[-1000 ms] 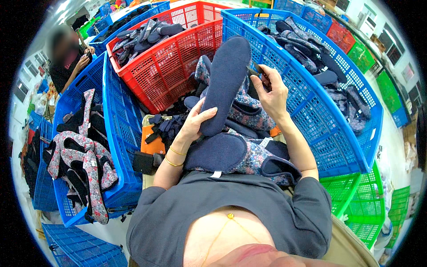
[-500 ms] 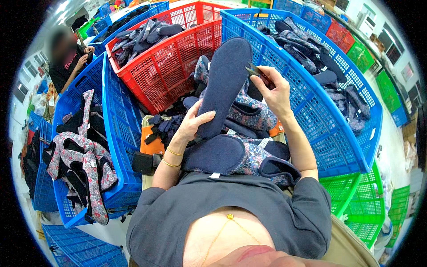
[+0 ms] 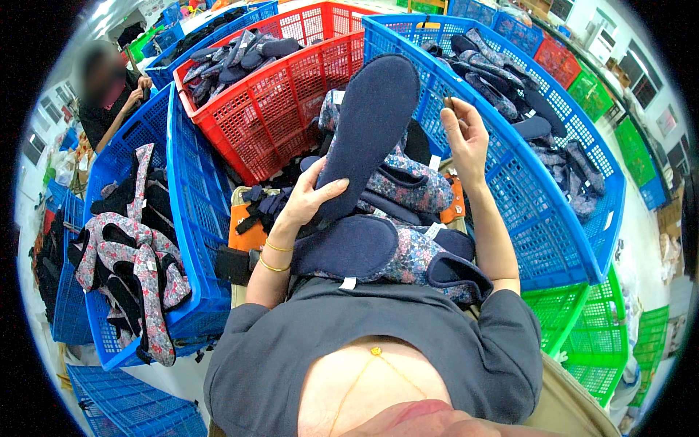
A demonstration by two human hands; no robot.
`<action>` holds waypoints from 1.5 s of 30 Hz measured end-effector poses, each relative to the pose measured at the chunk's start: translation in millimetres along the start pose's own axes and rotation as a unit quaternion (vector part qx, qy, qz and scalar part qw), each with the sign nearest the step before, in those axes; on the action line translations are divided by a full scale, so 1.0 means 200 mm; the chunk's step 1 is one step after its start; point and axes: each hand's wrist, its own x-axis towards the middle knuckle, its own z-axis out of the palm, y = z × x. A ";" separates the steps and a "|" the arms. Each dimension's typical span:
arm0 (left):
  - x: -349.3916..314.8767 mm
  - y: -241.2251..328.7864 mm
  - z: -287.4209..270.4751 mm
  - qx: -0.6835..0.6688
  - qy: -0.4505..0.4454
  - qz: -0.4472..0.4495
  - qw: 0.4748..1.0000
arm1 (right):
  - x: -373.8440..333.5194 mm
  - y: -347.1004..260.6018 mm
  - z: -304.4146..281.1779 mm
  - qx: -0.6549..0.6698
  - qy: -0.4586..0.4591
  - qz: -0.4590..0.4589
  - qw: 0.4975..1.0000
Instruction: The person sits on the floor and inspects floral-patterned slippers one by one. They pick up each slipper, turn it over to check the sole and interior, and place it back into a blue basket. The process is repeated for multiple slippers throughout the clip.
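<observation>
My left hand [image 3: 309, 195] grips a navy-soled slipper [image 3: 375, 131] near its lower end, thumb across the sole, which faces me. To its right, apart from the slipper, my right hand [image 3: 466, 138] is raised beside the blue crate wall. Its fingers are closed round small thread snips [image 3: 448, 104]; only a dark tip shows, the rest being hidden in the hand. Across my lap lie floral slippers [image 3: 459, 271], one with its navy sole [image 3: 353, 249] turned up and a white tag. More floral slippers [image 3: 415, 182] are piled behind the held one.
A blue crate [image 3: 200, 211] at left holds red-floral slippers [image 3: 120, 247]. Ahead stands a red crate [image 3: 277, 102] of dark slippers, and at right a large blue crate [image 3: 502, 175] of slippers. Green crates [image 3: 593, 342] stand at lower right. Another person [image 3: 109, 102] works at far left.
My right hand has moved up and to the right with the snips, away from the sole's edge. The slipper has shifted slightly upward in my left hand.
</observation>
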 end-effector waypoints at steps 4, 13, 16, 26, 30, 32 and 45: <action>0.00 0.03 -0.03 0.145 -0.018 0.064 0.987 | 0.06 -0.08 -0.01 -0.028 -0.032 -0.010 0.999; 0.00 0.08 -0.01 0.207 -0.063 0.080 0.973 | 0.08 -0.17 -0.11 -0.058 -0.112 -0.015 0.992; -0.01 0.09 -0.01 0.262 -0.056 0.101 0.958 | 0.10 -0.20 -0.13 -0.060 -0.129 -0.003 0.990; 0.11 0.17 -0.02 0.213 -0.030 0.032 0.976 | 0.09 -0.20 -0.24 -0.003 -0.018 -0.002 1.000; 0.60 0.46 -0.16 0.036 0.125 0.104 0.986 | 0.10 -0.06 -0.22 0.084 -0.031 0.102 0.991; 0.88 0.50 -0.55 0.373 0.378 0.277 0.801 | 0.07 0.00 -0.15 0.091 -0.055 0.109 0.988; 0.49 -0.14 -0.40 0.407 0.137 -0.074 0.900 | -0.02 0.18 -0.01 0.027 -0.130 0.190 0.973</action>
